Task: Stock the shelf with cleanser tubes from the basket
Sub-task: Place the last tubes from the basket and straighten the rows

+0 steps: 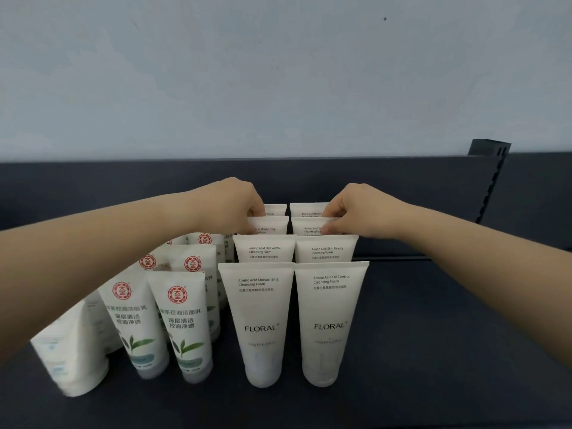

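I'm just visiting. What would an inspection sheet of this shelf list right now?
Surface: dark shelf, tubes standing on it.
Job's things: FLORAL tubes upright in two columns, four deep; basket not in view.
Clutter: green-leaf tubes at left, more white tubes beyond, blurred.
Hands: left hand pinches third-row left tube; right hand pinches third-row right tube.
Cables: nothing seen.
Surroundings: pale wall, slotted upright at right.
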{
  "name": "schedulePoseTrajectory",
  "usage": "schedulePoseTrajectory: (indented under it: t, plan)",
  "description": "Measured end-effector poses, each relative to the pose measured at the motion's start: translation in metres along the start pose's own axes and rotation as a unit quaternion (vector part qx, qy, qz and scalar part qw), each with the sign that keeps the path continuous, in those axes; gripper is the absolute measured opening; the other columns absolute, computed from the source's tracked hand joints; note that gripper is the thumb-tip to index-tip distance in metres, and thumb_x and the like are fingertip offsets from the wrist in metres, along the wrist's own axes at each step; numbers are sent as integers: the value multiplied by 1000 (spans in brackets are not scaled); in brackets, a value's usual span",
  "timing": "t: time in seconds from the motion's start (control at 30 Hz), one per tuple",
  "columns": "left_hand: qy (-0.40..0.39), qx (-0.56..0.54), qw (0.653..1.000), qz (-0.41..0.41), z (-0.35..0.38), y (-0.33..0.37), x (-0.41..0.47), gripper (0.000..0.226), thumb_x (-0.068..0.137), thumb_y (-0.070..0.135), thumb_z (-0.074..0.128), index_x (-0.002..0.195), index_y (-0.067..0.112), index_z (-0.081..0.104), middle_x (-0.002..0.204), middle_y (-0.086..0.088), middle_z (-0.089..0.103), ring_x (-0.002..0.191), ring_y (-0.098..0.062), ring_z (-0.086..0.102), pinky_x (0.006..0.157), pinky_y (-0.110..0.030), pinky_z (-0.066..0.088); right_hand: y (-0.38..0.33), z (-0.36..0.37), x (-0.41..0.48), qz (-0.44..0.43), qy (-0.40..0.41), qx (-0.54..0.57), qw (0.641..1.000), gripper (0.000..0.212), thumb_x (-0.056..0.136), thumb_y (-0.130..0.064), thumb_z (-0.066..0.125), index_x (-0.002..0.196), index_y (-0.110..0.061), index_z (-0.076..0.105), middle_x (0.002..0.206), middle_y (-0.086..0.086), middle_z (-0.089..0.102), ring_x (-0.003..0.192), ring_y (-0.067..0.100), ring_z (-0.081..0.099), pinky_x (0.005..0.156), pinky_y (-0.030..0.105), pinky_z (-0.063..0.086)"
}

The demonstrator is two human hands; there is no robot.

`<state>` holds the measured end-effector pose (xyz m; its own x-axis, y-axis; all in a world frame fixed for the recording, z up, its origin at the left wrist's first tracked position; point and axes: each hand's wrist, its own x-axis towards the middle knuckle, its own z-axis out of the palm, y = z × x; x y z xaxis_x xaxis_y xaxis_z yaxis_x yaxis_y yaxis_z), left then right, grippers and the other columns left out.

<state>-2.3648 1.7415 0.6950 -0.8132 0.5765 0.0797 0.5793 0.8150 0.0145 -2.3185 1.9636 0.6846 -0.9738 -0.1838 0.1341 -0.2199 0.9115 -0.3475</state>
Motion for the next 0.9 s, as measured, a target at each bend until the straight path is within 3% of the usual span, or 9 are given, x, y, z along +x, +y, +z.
schedulePoseTrajectory:
  t: [0.2,0.33,0.47,0.6,0.7,0.77,0.83,0.9]
  plan:
    - [-10,2,1000,-6,-2,4,-2,24,86,27,68,107,17,71,97,6,69,86,-13,62,77,-25,51,-3,-2,1,0,-21,-21,1000,16,85,-25,67,95,-15,75,95,2,73,94,19,66,84,34,53]
    - [-14,1,1000,-6,-3,3,-4,27,86,28,68,112,19,69,106,7,69,92,-11,62,83,-23,49,-4,-9,-4,-6,6,-22,1000,21,86,-26,67,104,-18,73,101,-7,71,97,9,64,82,20,48]
    - [24,-45,999,-7,-15,4,-11,18,85,24,68,103,24,70,98,10,71,90,-5,64,80,-18,45,-8,-25,-15,-29,100,14,994,13,87,-22,63,94,-20,74,90,-12,71,85,0,64,64,2,44]
    - [120,-117,986,22,-30,15,-26,7,86,28,64,86,28,72,83,15,71,81,2,64,71,-16,49,-16,-31,-30,-48,34,35,998,11,85,-27,67,91,-23,74,86,-14,73,84,-4,65,70,3,46]
    - [32,-118,992,41,-31,23,-35,13,79,42,70,85,31,73,75,22,71,75,7,64,72,-18,51,-16,-22,-34,-45,-50,-5,998,18,82,-34,71,97,-25,74,90,-15,73,86,-3,65,82,16,50]
    - [-31,-54,997,51,-23,25,-35,23,76,48,71,92,31,72,80,21,72,77,6,65,77,-22,54,-15,-13,-34,-44,-75,-42,995,17,82,-35,71,93,-23,73,81,-15,69,74,-1,61,72,18,48]
    - [-55,12,997,60,-10,24,-32,24,80,46,69,98,30,70,87,15,71,80,-1,65,80,-31,55,-14,-6,-33,-41,-76,-79,993,25,84,-34,67,84,-9,69,69,-1,57,59,9,46,58,22,38]
    - [-58,50,995,66,-1,21,-29,22,84,41,66,99,27,69,88,12,69,81,-8,65,79,-35,55,-15,-2,-35,-28,-72,-81,994,32,85,-31,65,84,1,63,69,8,47,60,12,37,56,26,32]
